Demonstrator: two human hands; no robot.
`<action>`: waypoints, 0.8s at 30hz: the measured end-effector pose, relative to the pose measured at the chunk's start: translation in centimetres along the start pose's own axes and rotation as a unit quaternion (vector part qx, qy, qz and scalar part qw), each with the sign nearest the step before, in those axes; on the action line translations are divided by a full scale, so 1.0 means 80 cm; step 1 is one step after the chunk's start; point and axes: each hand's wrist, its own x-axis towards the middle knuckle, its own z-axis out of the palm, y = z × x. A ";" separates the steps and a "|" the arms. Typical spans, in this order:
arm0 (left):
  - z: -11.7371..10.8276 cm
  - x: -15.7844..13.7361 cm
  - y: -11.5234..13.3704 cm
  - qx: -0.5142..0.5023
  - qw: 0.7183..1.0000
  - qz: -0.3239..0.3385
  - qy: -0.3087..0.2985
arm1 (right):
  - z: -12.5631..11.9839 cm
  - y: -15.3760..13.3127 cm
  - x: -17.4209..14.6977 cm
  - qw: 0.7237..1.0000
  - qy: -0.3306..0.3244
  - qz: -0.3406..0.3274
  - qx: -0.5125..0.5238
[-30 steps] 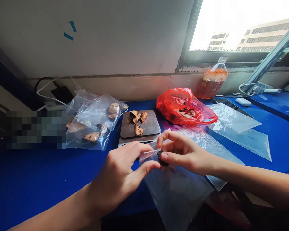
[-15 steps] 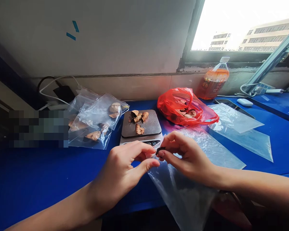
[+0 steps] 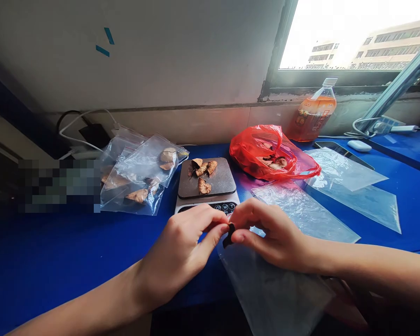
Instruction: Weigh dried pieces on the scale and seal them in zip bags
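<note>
Between my two hands is a small dark piece of dried mushroom (image 3: 228,237), in front of the scale. My left hand (image 3: 185,245) is closed, its thumb and forefinger pinching the upper end. My right hand (image 3: 273,233) is curled around the other side, thumb and fingertips against the piece. Just behind them stands a kitchen scale (image 3: 224,179) with a dark plate and touch buttons. Several brown dried mushroom pieces (image 3: 205,186) lie on its plate; my hands cover part of its front. A clear plastic bag (image 3: 273,289) hangs over the table edge below my right hand.
Clear zip bags (image 3: 133,175) holding mushroom pieces lie left of the scale. A red plastic bag (image 3: 245,149) with more mushrooms sits behind right. Flat clear bags (image 3: 367,205), a phone, a white earbud case (image 3: 359,146) and a drink bottle (image 3: 313,116) are farther right on the blue table (image 3: 101,261).
My left thumb and forefinger have closed on the dark mushroom piece, which was in my right fingertips. The piece now points downward, and my right hand has lowered slightly.
</note>
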 end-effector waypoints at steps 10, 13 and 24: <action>0.005 -0.004 0.002 -0.018 0.999 0.018 -0.019 | 0.002 0.008 -0.001 0.984 -0.013 -0.142 -0.109; 0.006 -0.005 0.002 -0.022 0.999 0.019 -0.020 | 0.003 0.010 0.000 0.968 -0.003 -0.212 -0.136; 0.010 -0.007 -0.003 -0.038 0.999 0.025 -0.022 | 0.004 0.006 0.002 0.940 0.013 -0.289 -0.180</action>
